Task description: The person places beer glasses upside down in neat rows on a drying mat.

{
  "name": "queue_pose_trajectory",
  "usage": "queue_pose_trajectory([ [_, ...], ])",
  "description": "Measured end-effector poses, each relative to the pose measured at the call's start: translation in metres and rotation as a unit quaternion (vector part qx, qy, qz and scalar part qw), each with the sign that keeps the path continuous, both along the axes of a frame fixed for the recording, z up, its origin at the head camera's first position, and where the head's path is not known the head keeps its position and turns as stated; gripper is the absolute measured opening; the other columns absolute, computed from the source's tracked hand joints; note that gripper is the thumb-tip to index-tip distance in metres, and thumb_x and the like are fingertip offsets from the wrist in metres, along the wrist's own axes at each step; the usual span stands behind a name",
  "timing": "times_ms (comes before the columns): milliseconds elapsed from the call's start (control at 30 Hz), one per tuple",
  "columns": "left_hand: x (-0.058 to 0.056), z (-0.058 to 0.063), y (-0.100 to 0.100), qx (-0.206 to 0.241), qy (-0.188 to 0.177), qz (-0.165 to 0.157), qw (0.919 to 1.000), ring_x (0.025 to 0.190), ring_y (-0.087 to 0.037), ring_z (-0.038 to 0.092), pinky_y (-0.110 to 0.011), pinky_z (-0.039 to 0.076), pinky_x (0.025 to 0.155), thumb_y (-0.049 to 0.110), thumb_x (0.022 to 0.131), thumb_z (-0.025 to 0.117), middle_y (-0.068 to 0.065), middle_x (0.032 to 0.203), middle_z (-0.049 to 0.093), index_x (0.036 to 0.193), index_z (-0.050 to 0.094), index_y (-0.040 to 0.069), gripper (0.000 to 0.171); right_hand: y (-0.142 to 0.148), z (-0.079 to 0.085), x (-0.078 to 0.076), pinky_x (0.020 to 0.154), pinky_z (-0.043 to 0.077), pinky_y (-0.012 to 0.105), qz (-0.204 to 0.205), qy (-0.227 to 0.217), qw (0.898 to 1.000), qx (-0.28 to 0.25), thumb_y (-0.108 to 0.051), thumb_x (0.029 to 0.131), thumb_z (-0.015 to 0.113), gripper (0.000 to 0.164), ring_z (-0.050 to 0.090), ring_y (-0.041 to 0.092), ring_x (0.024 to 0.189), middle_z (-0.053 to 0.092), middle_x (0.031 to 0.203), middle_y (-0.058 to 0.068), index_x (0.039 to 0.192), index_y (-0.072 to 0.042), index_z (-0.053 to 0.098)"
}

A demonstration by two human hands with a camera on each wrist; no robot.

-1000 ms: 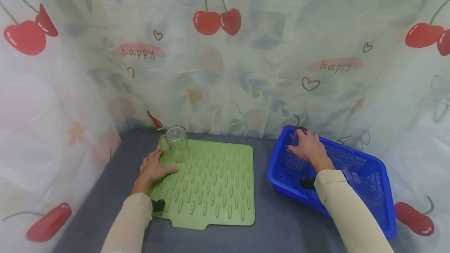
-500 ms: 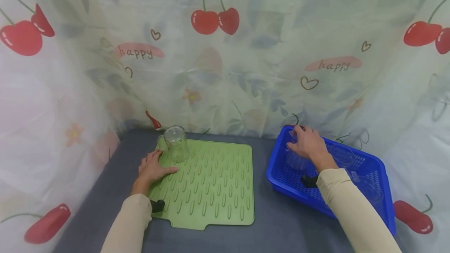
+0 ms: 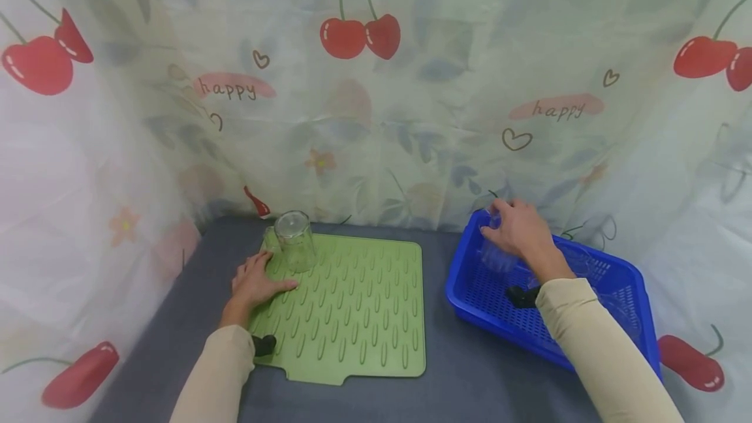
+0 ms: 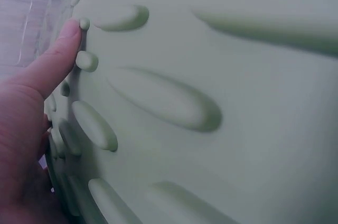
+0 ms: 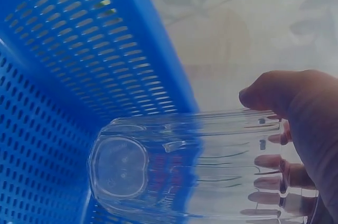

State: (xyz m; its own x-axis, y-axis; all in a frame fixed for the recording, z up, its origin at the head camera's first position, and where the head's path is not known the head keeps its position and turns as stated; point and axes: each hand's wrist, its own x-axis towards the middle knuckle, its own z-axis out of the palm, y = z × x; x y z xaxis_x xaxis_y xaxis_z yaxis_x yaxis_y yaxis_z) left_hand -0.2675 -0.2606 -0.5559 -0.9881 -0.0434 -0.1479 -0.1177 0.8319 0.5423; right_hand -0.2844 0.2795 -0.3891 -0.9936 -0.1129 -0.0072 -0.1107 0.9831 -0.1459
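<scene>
At the left edge of the green ridged mat (image 3: 364,309), my left hand (image 3: 255,282) rests with thumb and fingers spread. In the left wrist view its thumb (image 4: 58,57) lies straight along the mat. A clear glass mug (image 3: 296,243) stands upside down on the mat's far left corner, just beyond that hand. My right hand (image 3: 519,234) grips a clear ribbed drinking glass (image 5: 174,163) around its rim end, over the far left part of the blue basket (image 3: 461,302). In the right wrist view, the glass's base points into the basket.
More clear glassware (image 3: 619,315) lies in the right part of the basket, partly hidden by my right arm. Mat and basket sit on a dark grey tabletop (image 3: 452,371). A cherry-printed curtain (image 3: 411,149) hangs close behind the table and along both sides.
My right hand has risen slightly with the drinking glass, and the forearm has shifted a little rightward. The left hand and the mug have stayed in place.
</scene>
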Motion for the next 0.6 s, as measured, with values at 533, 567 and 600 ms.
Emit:
queue_pose_trajectory([
  [533, 0.000, 0.000, 0.001, -0.009, -0.005, 0.001, 0.9999, 0.150, -0.054, 0.017, -0.074, 0.017, 0.117, 0.067, 0.080, 0.076, -0.021, 0.169, 0.017, 0.163, 0.024, 0.008, 0.113, -0.007, 0.028, 0.006, 0.095, 0.045, 0.067, -0.011, 0.083, 0.995, -0.045, -0.042, 0.097, 0.064, 0.046, 0.046, 0.054, 0.123, 0.052, 0.134, 0.030, 0.129, -0.010, 0.056],
  [567, 0.000, 0.000, 0.001, -0.009, -0.004, 0.001, 1.0000, 0.150, -0.054, 0.018, -0.074, 0.017, 0.117, 0.067, 0.080, 0.076, -0.021, 0.169, 0.017, 0.162, 0.024, 0.008, 0.113, -0.009, 0.028, 0.006, 0.095, 0.045, 0.067, -0.015, 0.084, 0.995, -0.053, -0.043, 0.097, 0.064, 0.047, 0.046, 0.054, 0.124, 0.051, 0.136, 0.030, 0.129, -0.010, 0.056],
  [600, 0.000, 0.000, 0.001, -0.008, -0.004, 0.002, 1.0000, 0.150, -0.054, 0.018, -0.074, 0.017, 0.117, 0.067, 0.080, 0.076, -0.021, 0.169, 0.017, 0.162, 0.024, 0.008, 0.113, -0.010, 0.029, 0.006, 0.094, 0.045, 0.068, -0.018, 0.085, 0.994, -0.062, -0.043, 0.097, 0.063, 0.047, 0.046, 0.054, 0.124, 0.050, 0.137, 0.030, 0.130, -0.010, 0.056],
])
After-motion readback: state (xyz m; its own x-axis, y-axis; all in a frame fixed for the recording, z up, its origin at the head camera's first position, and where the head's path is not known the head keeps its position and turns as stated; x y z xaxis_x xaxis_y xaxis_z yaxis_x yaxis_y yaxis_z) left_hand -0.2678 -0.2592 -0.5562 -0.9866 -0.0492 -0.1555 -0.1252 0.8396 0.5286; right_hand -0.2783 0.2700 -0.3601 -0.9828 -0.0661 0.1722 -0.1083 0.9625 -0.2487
